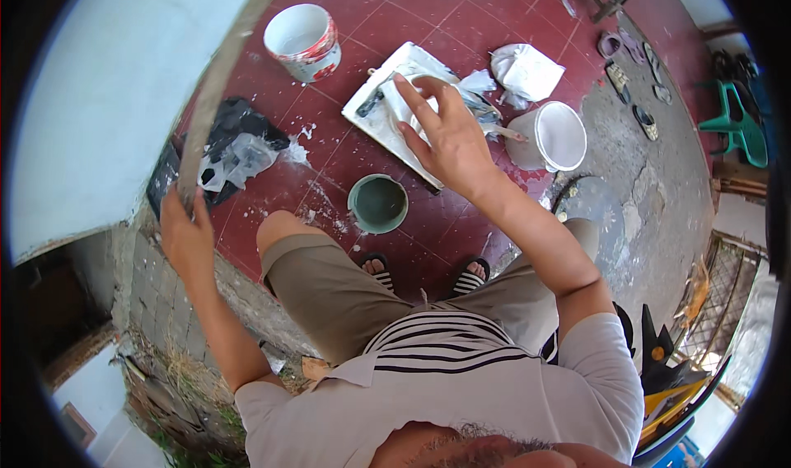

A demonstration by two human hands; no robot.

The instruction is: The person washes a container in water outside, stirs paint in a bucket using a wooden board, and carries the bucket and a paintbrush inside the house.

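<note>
My left hand [188,233] is at the left, its fingers closed round the lower end of a long pale-brown stick [216,97]. The stick rises in front of the wall and leaves the view at the top. My right hand [449,134] is above a white paint-smeared tray [409,56], its fingers apart and nothing visible in them. A crumpled white plastic sheet and dark pieces lie in the tray, partly hidden by this hand. Beside it stands a white bucket [568,138] with a paint-marked handle leaning out. Nearer my feet is a round container [377,204] with a grey-green inside.
A red-and-white patterned bucket [305,44] stands at the far left on red tiles [387,23]. Black and clear plastic bags [247,155] lie near the pale wall [107,114]. A white bag [527,72] sits past the tray. Sandals and a green chair [737,126] are at right.
</note>
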